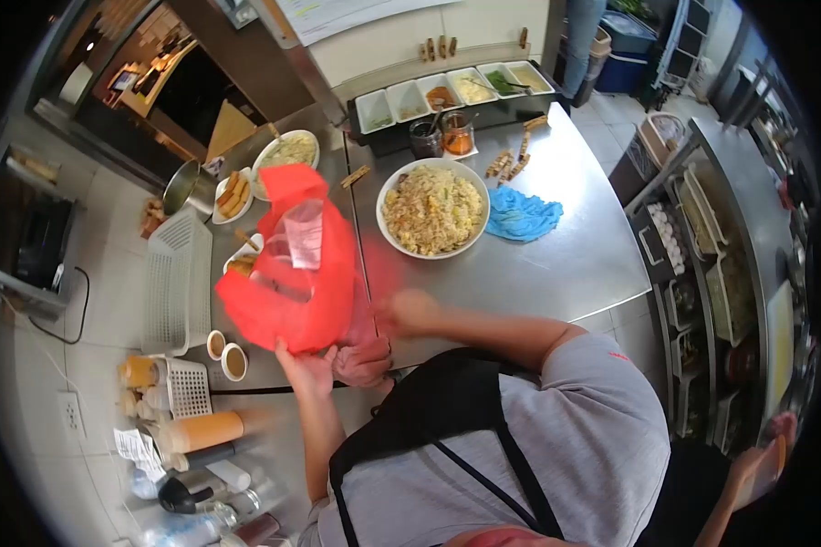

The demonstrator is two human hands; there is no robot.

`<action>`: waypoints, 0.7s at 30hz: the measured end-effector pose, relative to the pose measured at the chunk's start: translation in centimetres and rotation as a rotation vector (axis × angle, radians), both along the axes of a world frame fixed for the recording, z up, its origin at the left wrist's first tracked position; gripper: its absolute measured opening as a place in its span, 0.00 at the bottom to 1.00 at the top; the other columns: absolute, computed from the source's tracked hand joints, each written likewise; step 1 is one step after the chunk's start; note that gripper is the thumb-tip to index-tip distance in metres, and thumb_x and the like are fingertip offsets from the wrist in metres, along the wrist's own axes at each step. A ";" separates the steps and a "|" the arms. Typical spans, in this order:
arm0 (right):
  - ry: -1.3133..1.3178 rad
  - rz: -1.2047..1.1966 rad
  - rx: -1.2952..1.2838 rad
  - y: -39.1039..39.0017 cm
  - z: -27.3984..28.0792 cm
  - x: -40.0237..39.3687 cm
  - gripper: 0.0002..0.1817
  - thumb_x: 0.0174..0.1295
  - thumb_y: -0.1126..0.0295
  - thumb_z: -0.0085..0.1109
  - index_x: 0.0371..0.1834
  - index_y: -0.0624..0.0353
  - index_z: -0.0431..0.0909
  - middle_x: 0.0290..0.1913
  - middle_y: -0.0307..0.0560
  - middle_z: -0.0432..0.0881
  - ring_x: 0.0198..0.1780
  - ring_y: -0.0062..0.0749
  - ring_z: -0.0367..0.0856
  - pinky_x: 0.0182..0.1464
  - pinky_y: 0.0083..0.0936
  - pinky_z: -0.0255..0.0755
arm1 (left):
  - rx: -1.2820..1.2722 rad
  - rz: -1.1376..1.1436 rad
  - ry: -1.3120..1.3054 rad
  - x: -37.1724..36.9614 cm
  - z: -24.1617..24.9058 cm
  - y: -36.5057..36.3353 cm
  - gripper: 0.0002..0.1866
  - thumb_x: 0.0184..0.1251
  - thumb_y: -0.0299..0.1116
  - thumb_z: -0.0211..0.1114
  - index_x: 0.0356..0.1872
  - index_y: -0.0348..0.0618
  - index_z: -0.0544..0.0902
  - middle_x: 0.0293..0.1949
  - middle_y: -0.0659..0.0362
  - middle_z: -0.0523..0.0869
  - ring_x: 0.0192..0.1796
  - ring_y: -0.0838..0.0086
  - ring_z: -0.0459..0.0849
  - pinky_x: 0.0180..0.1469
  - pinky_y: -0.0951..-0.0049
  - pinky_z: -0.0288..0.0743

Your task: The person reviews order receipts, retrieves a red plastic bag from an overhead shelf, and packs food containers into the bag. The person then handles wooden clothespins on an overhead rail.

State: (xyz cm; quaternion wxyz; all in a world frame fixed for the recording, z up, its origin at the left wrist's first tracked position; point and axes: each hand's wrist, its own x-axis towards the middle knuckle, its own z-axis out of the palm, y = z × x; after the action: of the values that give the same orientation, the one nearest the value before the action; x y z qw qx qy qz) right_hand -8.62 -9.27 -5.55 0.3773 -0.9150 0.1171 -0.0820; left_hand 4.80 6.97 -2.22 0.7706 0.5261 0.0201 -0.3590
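Note:
My left hand (307,370) holds the near edge of a red bag (327,305), its fingertips at the bag's underside. A clear plastic package with a white slip (304,239) shows in the bag's opening. My right hand (409,314) is smeared by motion to the right of the bag, over the steel counter, beside a pinkish blur. Between the two hands lies a crumpled pink bundle (363,361) near the counter's front edge. Beyond my right hand, a large white bowl of fried rice (434,210) stands on the counter.
A blue cloth (524,215) and clothespins (511,166) lie right of the bowl. Behind are topping trays (438,96) and two jars. On the left stand a white basket (179,281), two sauce cups (233,361) and bottles (201,431). Another person's hand (748,469) shows at lower right.

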 end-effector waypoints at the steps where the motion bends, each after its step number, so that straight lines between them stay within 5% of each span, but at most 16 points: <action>1: -0.073 -0.067 -0.070 -1.5 0.4 0.1 0.08 0.46 0.65 0.51 0.28 0.55 0.74 0.27 0.49 0.75 0.31 0.45 0.75 0.31 0.38 0.69 | 0.023 -0.021 0.000 -0.2 -0.1 -0.2 0.38 0.48 0.64 0.48 0.58 0.56 0.55 0.58 0.59 0.59 0.58 0.61 0.59 0.53 0.46 0.52; 4: -0.114 -0.227 -0.131 -5.5 2.8 1.0 0.06 0.46 0.68 0.49 0.27 0.56 0.73 0.27 0.51 0.76 0.31 0.46 0.75 0.31 0.39 0.68 | 0.065 0.045 -0.080 -0.9 -1.2 0.0 0.37 0.50 0.63 0.46 0.58 0.53 0.53 0.57 0.61 0.58 0.53 0.57 0.64 0.47 0.52 0.61; 10: -0.036 -0.265 -0.258 -13.5 2.1 7.6 0.09 0.46 0.70 0.48 0.30 0.57 0.75 0.29 0.53 0.76 0.34 0.46 0.76 0.36 0.37 0.70 | 0.017 0.175 -0.495 -2.5 -8.4 0.7 0.28 0.57 0.32 0.49 0.58 0.45 0.50 0.52 0.56 0.59 0.48 0.70 0.67 0.50 0.68 0.62; 14: 0.017 -0.372 -0.336 -16.8 -0.7 13.7 0.10 0.49 0.68 0.47 0.32 0.53 0.77 0.36 0.50 0.76 0.39 0.42 0.76 0.38 0.35 0.70 | 0.112 0.114 -0.848 -2.9 -10.4 1.1 0.29 0.51 0.16 0.43 0.57 0.37 0.49 0.53 0.54 0.58 0.46 0.73 0.68 0.48 0.75 0.66; 17: 0.229 -0.310 -0.533 -19.0 -1.8 16.6 0.13 0.50 0.65 0.48 0.40 0.44 0.76 0.45 0.46 0.73 0.42 0.40 0.75 0.42 0.31 0.70 | 0.052 0.120 -0.800 -3.2 -10.3 0.9 0.29 0.51 0.16 0.43 0.57 0.38 0.49 0.53 0.54 0.58 0.46 0.73 0.68 0.48 0.75 0.65; 21: 0.299 -0.249 -0.597 -21.0 -3.8 18.6 0.12 0.51 0.64 0.49 0.38 0.43 0.77 0.42 0.46 0.75 0.43 0.39 0.76 0.41 0.31 0.70 | -0.039 0.103 -0.703 -3.4 -9.4 0.6 0.29 0.50 0.16 0.44 0.56 0.37 0.50 0.47 0.52 0.65 0.45 0.73 0.69 0.47 0.74 0.67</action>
State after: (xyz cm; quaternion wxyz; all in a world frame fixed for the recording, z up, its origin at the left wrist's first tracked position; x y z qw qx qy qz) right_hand 10.01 -30.24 -9.36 0.0589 -0.9655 0.2526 -0.0231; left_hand 1.36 7.62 -11.59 0.7575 0.6009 -0.2267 -0.1170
